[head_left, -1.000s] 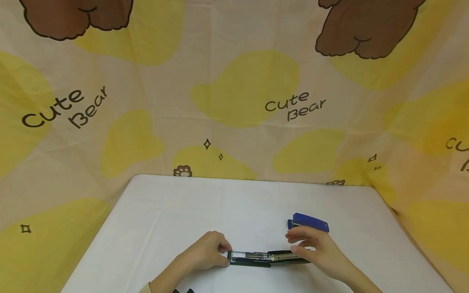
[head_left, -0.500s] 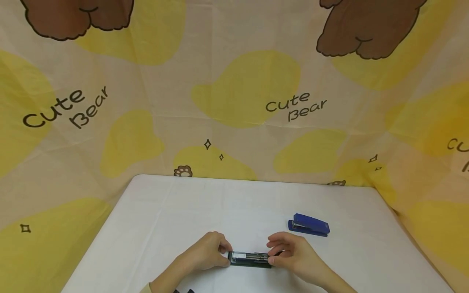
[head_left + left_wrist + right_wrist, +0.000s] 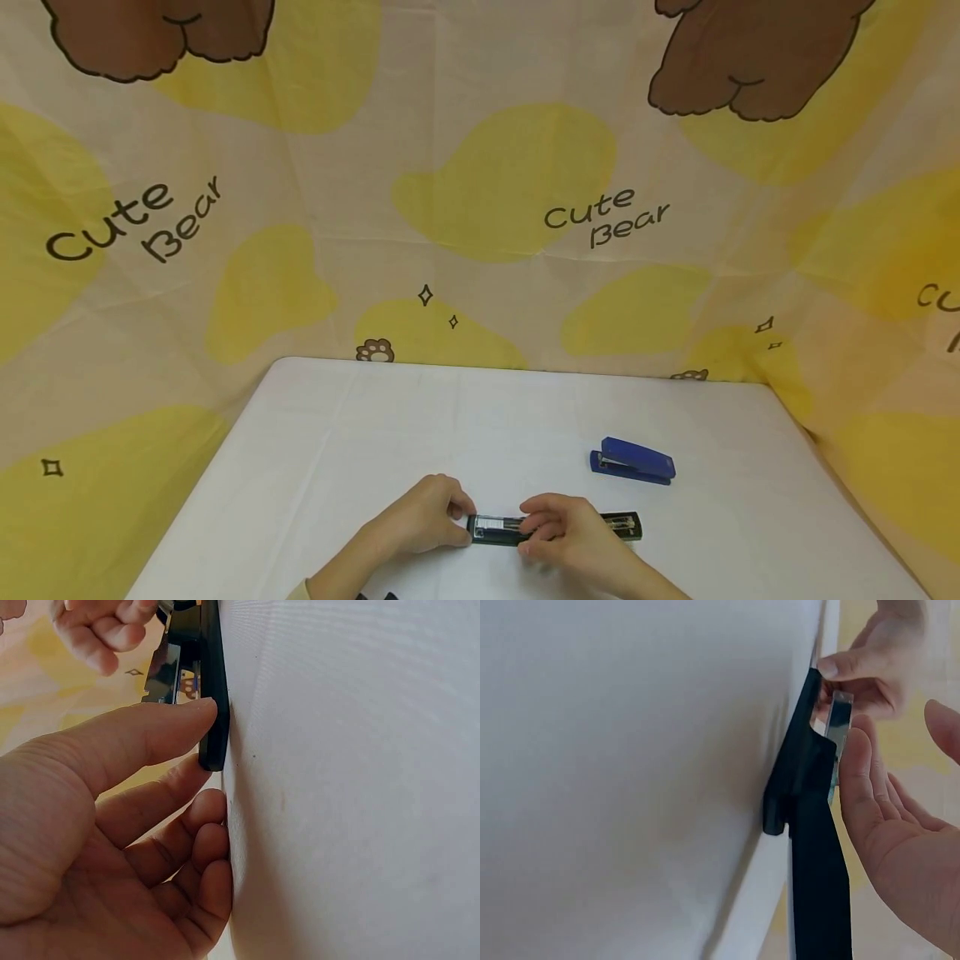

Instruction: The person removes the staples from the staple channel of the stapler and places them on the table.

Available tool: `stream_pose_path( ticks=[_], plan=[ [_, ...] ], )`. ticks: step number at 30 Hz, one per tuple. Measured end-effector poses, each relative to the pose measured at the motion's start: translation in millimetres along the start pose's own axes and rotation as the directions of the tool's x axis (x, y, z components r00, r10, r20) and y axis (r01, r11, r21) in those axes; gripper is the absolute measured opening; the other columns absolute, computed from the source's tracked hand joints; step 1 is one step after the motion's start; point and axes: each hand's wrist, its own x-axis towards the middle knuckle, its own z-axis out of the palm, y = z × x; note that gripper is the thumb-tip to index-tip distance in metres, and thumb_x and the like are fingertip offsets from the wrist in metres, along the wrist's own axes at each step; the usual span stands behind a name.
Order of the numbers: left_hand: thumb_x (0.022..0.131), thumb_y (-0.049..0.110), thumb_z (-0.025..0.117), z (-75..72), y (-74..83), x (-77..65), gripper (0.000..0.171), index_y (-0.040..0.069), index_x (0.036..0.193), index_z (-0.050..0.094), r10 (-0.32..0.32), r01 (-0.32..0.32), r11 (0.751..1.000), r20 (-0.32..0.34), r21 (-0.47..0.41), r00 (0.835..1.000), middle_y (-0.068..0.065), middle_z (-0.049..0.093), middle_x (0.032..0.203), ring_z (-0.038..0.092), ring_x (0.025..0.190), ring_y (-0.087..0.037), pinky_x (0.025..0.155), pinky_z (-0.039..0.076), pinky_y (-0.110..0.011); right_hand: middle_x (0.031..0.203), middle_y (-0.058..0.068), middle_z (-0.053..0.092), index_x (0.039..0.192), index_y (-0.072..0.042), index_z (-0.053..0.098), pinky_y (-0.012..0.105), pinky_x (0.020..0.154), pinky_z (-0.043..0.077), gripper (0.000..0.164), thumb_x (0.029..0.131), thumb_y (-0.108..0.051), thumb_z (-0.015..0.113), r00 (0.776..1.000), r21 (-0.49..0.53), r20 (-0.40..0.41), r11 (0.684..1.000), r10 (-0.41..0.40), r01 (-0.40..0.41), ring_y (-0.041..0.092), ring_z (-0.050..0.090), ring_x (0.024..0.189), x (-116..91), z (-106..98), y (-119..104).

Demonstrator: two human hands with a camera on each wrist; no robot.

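A black stapler (image 3: 498,540) lies unfolded flat along the white table, its metal inner parts facing up. My left hand (image 3: 429,517) pinches its left end between thumb and index finger; the left wrist view has the thumb pressed on the dark edge of the stapler (image 3: 216,667). Over the middle of the stapler is my right hand (image 3: 573,537), hiding the hinge in the head view. In the right wrist view the right hand (image 3: 907,847) has extended fingers close against the metal part, thumb apart; whether they touch cannot be told. The stapler's right half (image 3: 633,525) shows beyond that hand.
A blue stapler (image 3: 633,460) stands on the white table (image 3: 375,433) behind the right hand. Small dark pieces (image 3: 390,596) show at the bottom edge of the head view. A bear-print curtain (image 3: 480,200) hangs around the table's back and sides.
My right hand has moved left along the black stapler, from its right half to its middle, uncovering the blue stapler and the black one's right end. My left hand keeps its place.
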Motion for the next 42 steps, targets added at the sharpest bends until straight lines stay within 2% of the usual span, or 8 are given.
stream_pose_path(
  ticks=[7,15,21,29,36,42],
  plan=[
    [0.076,0.009,0.089,-0.7,-0.6,0.0,0.027,0.007,0.100,0.078,-0.007,0.007,1.000,0.007,-0.010,1.000,0.006,0.062,0.090,0.054,0.084,-0.014,0.077,0.049,-0.029,0.095,0.007,0.070,0.124,0.012,0.063,0.022,0.072,0.055,0.045,0.087,-0.003,0.082,0.998,0.067,0.002,0.996,0.062,-0.062,0.018,0.068,0.084,3.4,13.9,1.4],
    [0.075,0.007,0.089,-1.5,1.3,-0.2,0.025,0.008,0.098,0.078,0.001,-0.001,1.000,0.004,-0.015,1.000,0.004,0.061,0.089,0.053,0.083,-0.014,0.074,0.046,-0.029,0.084,0.004,0.072,0.120,0.014,0.064,0.021,0.070,0.053,0.039,0.086,-0.001,0.075,0.996,0.070,0.003,0.993,0.090,-0.090,0.015,0.065,0.078,6.3,25.5,3.3],
    [0.076,0.007,0.089,-2.1,2.4,-0.7,0.026,0.008,0.099,0.078,-0.009,0.009,1.000,0.006,-0.015,1.000,0.004,0.062,0.090,0.054,0.084,-0.014,0.076,0.047,-0.030,0.084,0.006,0.073,0.123,0.019,0.061,0.020,0.070,0.053,0.043,0.087,0.001,0.075,0.996,0.069,0.011,0.994,0.085,-0.086,0.014,0.065,0.077,6.6,28.7,4.0],
    [0.075,0.007,0.089,-2.1,2.8,-1.0,0.026,0.009,0.099,0.078,-0.007,0.007,1.000,0.002,-0.011,1.000,0.004,0.062,0.090,0.054,0.084,-0.014,0.076,0.047,-0.030,0.082,0.006,0.073,0.124,0.020,0.061,0.025,0.069,0.057,0.044,0.087,0.000,0.075,0.990,0.113,-0.002,0.984,0.139,-0.138,0.015,0.067,0.074,9.2,33.6,0.0],
    [0.075,0.007,0.088,-1.1,2.3,-0.8,0.026,0.008,0.098,0.078,-0.017,0.017,1.000,0.000,-0.010,1.000,0.004,0.062,0.089,0.054,0.083,-0.015,0.075,0.048,-0.030,0.090,0.016,0.077,0.125,0.022,0.059,0.033,0.075,0.062,0.045,0.088,0.001,0.074,0.977,0.259,-0.022,0.945,0.214,-0.201,0.019,0.074,0.081,10.4,36.7,0.3],
    [0.075,0.009,0.089,-1.2,1.8,-1.1,0.027,0.007,0.099,0.078,-0.021,0.021,1.000,0.001,-0.001,1.000,0.005,0.062,0.090,0.055,0.084,-0.014,0.076,0.049,-0.030,0.089,0.015,0.077,0.125,0.018,0.061,0.033,0.074,0.062,0.041,0.091,-0.001,0.072,0.968,0.367,-0.044,0.906,0.245,-0.212,0.016,0.075,0.079,10.0,38.9,6.6]
  ],
)
